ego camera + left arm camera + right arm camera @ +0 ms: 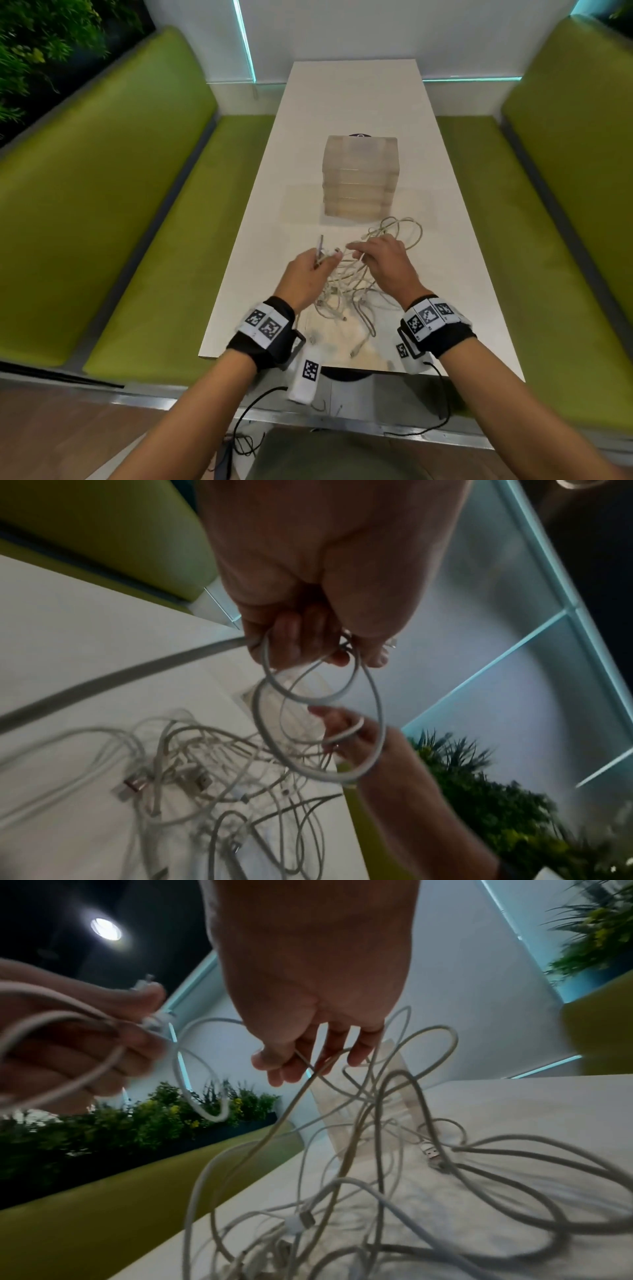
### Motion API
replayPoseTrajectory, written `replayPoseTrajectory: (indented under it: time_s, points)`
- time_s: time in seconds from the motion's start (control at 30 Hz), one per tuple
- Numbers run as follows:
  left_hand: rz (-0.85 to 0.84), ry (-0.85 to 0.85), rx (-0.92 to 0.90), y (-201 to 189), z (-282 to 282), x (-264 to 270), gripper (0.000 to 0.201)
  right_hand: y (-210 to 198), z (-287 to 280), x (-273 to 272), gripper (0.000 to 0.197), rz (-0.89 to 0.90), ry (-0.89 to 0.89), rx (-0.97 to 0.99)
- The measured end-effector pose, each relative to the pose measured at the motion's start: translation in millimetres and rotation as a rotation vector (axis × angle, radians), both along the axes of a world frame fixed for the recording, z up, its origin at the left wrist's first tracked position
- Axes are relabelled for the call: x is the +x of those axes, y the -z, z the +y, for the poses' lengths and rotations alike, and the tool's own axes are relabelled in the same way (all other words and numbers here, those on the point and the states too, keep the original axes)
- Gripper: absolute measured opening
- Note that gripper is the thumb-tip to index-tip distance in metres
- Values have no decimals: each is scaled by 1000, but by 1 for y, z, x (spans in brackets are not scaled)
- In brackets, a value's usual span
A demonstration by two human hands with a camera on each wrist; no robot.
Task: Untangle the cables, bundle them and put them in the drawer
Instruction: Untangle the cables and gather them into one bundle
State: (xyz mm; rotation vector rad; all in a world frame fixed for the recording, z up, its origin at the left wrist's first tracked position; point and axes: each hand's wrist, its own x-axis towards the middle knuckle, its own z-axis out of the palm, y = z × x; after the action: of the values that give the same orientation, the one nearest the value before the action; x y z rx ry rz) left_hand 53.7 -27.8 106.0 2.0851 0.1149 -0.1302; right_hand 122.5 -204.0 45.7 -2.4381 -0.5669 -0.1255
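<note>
A tangle of white cables (346,291) lies on the white table (462,274), in front of a translucent stacked drawer unit (361,178) whose drawers are closed. My left hand (322,258) is raised over the pile's left side and grips a few coiled loops of one white cable (318,696), a connector sticking up from the fist. My right hand (356,251) hovers just to its right and pinches a thin cable strand (304,1069) between thumb and fingers. That strand runs down into the tangle (377,1191). Several plug ends show in the pile.
Green padded benches (137,205) line both long sides of the narrow table. The drawer unit stands mid-table, with bare tabletop (356,96) beyond it up to the white wall. One cable loop (407,233) reaches toward the unit's front right corner.
</note>
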Motion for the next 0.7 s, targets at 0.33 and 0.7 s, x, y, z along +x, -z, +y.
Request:
replayPoseTrajectory:
  time_s: [0.33, 0.7]
  points:
    - [-42, 99, 47, 7, -16, 3, 23, -10, 13, -10, 27, -29, -76, 12]
    - [-176, -68, -55, -12, 21, -9, 39, 19, -9, 16, 13, 60, 1, -86]
